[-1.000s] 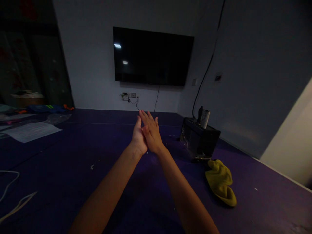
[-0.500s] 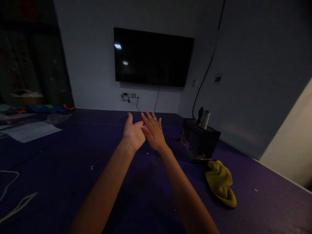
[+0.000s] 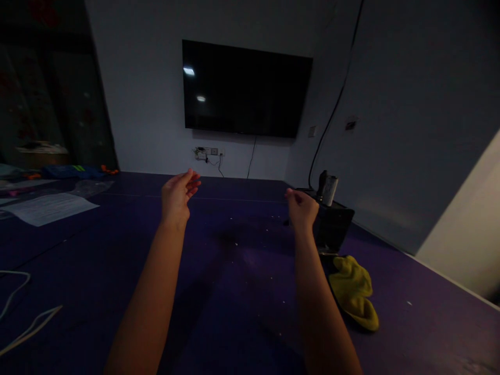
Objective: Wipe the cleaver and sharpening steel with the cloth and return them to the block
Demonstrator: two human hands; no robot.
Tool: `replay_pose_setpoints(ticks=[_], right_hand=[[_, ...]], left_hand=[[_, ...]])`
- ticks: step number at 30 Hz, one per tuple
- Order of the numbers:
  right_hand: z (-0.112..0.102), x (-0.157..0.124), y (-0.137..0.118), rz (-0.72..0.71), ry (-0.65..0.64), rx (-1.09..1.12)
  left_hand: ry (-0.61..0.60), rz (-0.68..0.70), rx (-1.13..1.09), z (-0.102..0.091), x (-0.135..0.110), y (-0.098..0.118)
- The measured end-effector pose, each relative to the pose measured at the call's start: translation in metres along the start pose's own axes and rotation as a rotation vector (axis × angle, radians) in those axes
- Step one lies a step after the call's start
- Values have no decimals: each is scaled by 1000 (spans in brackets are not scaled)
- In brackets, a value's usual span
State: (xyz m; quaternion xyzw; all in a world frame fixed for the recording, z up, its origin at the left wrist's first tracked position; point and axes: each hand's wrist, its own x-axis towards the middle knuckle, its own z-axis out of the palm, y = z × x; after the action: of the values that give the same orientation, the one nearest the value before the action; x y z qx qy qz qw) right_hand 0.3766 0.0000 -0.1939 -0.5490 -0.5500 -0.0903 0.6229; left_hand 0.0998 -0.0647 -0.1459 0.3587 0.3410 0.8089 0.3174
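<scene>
My left hand (image 3: 177,195) is raised above the dark purple floor (image 3: 230,291), left of the view's middle. Its fingers are loosely bent and stand a little apart, with no object visible among them. To the right, my right hand (image 3: 303,208) is held up with its fingers curled in and pressed together, and nothing shows in it. It overlaps the left edge of a black box (image 3: 334,226) in the picture; I cannot tell whether they touch. A wide gap separates the two hands.
On the box stands a pale cylinder (image 3: 330,190). A yellow cloth (image 3: 353,291) lies beside it. Paper sheets (image 3: 50,207) and white cords (image 3: 31,330) lie at left. A television (image 3: 246,88) hangs on the far wall; small white scraps dot the floor.
My hands were together at the middle, open with fingers stretched. They have moved apart, left and right; the left fingers have bent and the right hand has closed.
</scene>
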Motion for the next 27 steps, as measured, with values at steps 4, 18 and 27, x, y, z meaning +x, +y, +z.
replay_pose_setpoints(ticks=[4, 18, 27], right_hand=[[-21, 9, 21, 132, 428, -35], [-29, 6, 78, 835, 136, -11], [-23, 0, 88, 808, 247, -5]], left_hand=[[-31, 75, 114, -4, 2, -3], [-98, 16, 264, -8, 8, -7], [-102, 9, 281, -8, 12, -11]])
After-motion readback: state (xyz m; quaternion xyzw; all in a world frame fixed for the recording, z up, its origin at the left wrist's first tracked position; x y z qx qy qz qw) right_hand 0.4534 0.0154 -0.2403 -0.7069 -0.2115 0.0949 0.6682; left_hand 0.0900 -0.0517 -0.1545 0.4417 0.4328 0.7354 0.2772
